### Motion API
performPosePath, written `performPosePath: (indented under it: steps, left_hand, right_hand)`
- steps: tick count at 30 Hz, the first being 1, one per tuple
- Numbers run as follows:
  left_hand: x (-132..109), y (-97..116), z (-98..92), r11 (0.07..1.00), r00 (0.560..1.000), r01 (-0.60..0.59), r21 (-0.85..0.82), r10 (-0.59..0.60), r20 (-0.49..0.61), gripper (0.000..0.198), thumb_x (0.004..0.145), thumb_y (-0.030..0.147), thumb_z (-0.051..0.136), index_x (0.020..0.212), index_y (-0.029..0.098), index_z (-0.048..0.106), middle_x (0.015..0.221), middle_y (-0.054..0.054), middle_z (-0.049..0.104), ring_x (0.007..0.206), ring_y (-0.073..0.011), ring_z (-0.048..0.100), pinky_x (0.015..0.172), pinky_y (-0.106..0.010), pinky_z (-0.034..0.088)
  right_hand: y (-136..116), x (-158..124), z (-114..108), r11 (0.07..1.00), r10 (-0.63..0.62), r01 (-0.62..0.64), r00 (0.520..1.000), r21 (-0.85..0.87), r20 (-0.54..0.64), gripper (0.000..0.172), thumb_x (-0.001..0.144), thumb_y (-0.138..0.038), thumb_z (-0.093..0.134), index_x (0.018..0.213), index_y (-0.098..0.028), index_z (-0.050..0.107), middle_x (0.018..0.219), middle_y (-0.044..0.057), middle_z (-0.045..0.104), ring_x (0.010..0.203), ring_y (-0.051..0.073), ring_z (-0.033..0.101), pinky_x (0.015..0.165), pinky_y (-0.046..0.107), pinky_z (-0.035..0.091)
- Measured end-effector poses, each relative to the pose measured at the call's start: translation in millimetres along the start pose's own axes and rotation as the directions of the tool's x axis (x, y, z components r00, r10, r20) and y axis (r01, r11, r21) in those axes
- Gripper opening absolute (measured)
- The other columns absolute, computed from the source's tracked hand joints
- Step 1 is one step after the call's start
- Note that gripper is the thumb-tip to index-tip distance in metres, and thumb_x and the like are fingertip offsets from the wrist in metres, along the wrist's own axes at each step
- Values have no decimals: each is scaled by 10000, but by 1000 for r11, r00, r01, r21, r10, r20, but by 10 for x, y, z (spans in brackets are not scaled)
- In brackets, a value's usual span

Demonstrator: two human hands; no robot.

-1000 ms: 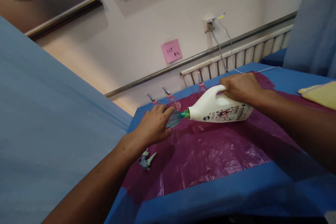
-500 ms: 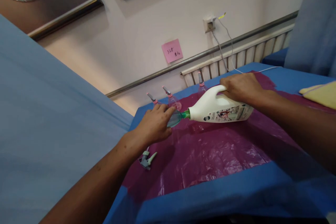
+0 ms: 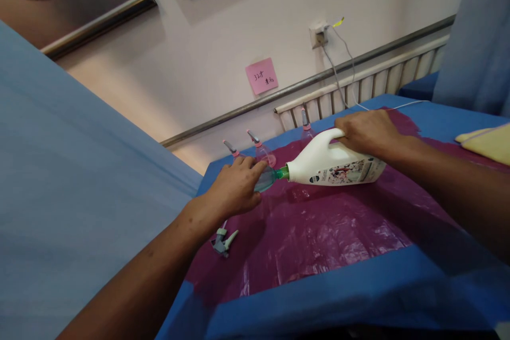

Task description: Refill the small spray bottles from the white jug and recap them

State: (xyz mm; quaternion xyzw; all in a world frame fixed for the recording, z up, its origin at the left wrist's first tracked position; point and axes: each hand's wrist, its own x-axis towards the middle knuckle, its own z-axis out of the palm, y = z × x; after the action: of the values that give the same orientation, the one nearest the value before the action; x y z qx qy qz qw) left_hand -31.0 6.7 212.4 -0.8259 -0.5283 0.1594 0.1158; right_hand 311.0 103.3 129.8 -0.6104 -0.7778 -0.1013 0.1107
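My left hand is wrapped round a clear blue-green spray bottle, whose trigger top is off. My right hand grips the handle of a large white detergent jug, tipped on its side with its mouth to the left. Green liquid shows at the jug's mouth, which meets the neck of the spray bottle. A loose grey and pale green spray trigger lies on the purple plastic sheet, below my left wrist. My palm and fingers hide much of the spray bottle.
Several clear spray bottles with pink collars, one of them a pink-tinted bottle, stand behind my hands. A folded yellow cloth lies at the right on the blue table cover. A cable runs down from the wall socket. A blue curtain hangs at the left.
Both hands keep their hold and almost the same place. The view has shifted very slightly; the jug stays tipped against the spray bottle's neck.
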Motion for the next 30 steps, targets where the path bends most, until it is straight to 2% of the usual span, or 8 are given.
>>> performPosePath:
  steps: [8, 18, 23, 30]
  left_hand:
    - [26, 2, -20, 999, 1000, -13, 29, 13, -1, 827, 839, 231, 767, 1634, 278, 546, 1489, -170, 661, 1362, -433, 625, 1045, -553, 577]
    - [54, 17, -79, 996, 998, -20, 83, 15, 60, 825, 868, 251, 739, 1661, 257, 513, 1513, -175, 643, 1380, -406, 609, 1010, -502, 577]
    - [61, 23, -105, 997, 998, -29, 69, 25, 58, 822, 850, 223, 744, 1647, 234, 542, 1502, -191, 660, 1358, -424, 619, 1004, -519, 571]
    - [79, 35, -137, 992, 996, -44, 115, 36, 77, 812, 862, 234, 740, 1648, 203, 539, 1475, -196, 669, 1328, -410, 632, 1003, -513, 567]
  right_hand:
    - [-26, -1, -33, 1000, 4, -4, 1000, -20, 22, 345, 1071, -427, 547, 1221, -263, 812, 1157, 150, 843, 970, 323, 727, 762, 383, 405]
    - [-11, 15, -17, 1000, 4, -4, 999, 15, 45, 398, 1077, -452, 533, 1279, -264, 819, 1167, 164, 829, 1020, 357, 733, 812, 413, 426]
    - [-12, 7, -14, 999, 15, -16, 999, 35, 30, 374, 1071, -432, 558, 1280, -275, 825, 1165, 166, 828, 1016, 351, 733, 800, 417, 417]
    - [-5, 20, -3, 999, 6, -7, 999, 33, 36, 385, 1063, -442, 564, 1290, -257, 814, 1185, 167, 830, 1021, 353, 735, 790, 412, 400]
